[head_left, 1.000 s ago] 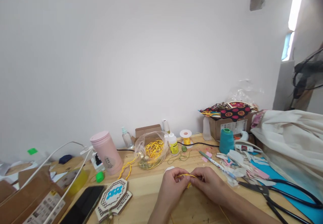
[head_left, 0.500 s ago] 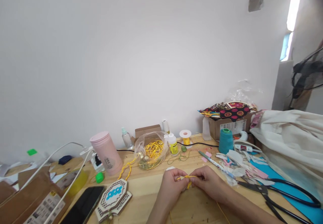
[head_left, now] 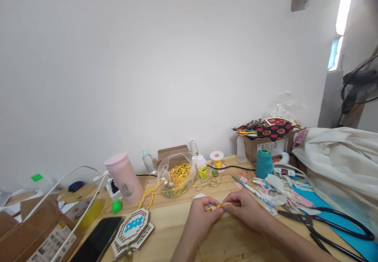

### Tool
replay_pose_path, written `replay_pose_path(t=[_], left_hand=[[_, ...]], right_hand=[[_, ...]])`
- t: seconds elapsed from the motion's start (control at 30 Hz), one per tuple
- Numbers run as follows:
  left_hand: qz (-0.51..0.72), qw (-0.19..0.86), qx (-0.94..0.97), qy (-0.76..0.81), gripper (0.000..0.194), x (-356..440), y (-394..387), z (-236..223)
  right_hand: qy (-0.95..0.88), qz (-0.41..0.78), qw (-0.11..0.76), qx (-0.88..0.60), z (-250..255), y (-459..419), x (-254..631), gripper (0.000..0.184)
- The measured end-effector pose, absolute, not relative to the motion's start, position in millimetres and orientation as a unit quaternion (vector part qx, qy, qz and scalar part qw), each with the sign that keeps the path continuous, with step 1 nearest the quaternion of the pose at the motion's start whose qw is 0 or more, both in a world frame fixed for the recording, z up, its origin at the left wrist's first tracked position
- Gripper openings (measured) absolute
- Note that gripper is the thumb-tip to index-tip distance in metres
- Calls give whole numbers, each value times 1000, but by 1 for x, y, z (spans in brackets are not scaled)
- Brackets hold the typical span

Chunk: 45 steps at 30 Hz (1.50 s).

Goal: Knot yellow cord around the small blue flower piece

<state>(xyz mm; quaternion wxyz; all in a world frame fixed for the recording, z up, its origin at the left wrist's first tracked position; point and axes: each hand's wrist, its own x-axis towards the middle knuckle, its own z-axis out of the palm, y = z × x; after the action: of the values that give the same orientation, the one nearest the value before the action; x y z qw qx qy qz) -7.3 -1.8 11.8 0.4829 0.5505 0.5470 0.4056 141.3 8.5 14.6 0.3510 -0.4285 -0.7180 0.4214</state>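
Note:
Above the front middle of the wooden table, my left hand (head_left: pixel 203 213) pinches a yellow cord (head_left: pixel 219 206) between thumb and forefinger. My right hand (head_left: pixel 242 209) grips the same cord a short way to the right. Between the two hands the cord shows a small knot or loop. A speck of blue peeks out beneath the right fingertips; what it is I cannot make out. Loose cord ends hang down below both hands. Just behind my left hand lies a small white object (head_left: pixel 200 196), partly hidden.
To the right lie large black scissors (head_left: pixel 308 220), a pen (head_left: pixel 251 190) and fabric scraps. Behind are a bag of yellow cord (head_left: pixel 180 174), a glue bottle (head_left: pixel 202 168) and a cord spool (head_left: pixel 217 161). On the left stand a pink tumbler (head_left: pixel 125 179), octagonal ornament (head_left: pixel 134 227) and phone (head_left: pixel 99 238).
My right hand has shifted slightly right and up, drawing a longer stretch of cord out from the knot. The hanging yellow loop below the fingers no longer shows. My left hand stays almost in place.

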Motion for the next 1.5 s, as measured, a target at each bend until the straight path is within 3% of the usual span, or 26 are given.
replay_pose_path(t=[0.53, 0.73, 0.97, 1.23, 1.5], left_hand=[[413, 482, 520, 572, 25, -7, 1, 9], [410, 498, 520, 560, 27, -8, 1, 8], [389, 490, 539, 564, 22, -10, 0, 5], [391, 436, 579, 567, 17, -12, 1, 6], [388, 492, 537, 564, 22, -9, 0, 7]], right_hand=[[-669, 437, 367, -477, 23, 11, 145, 22], [-699, 369, 326, -518, 12, 15, 148, 20], [-744, 309, 345, -482, 12, 13, 149, 17], [-757, 364, 329, -432, 17, 5, 141, 19], [-789, 258, 322, -455, 26, 4, 143, 24]])
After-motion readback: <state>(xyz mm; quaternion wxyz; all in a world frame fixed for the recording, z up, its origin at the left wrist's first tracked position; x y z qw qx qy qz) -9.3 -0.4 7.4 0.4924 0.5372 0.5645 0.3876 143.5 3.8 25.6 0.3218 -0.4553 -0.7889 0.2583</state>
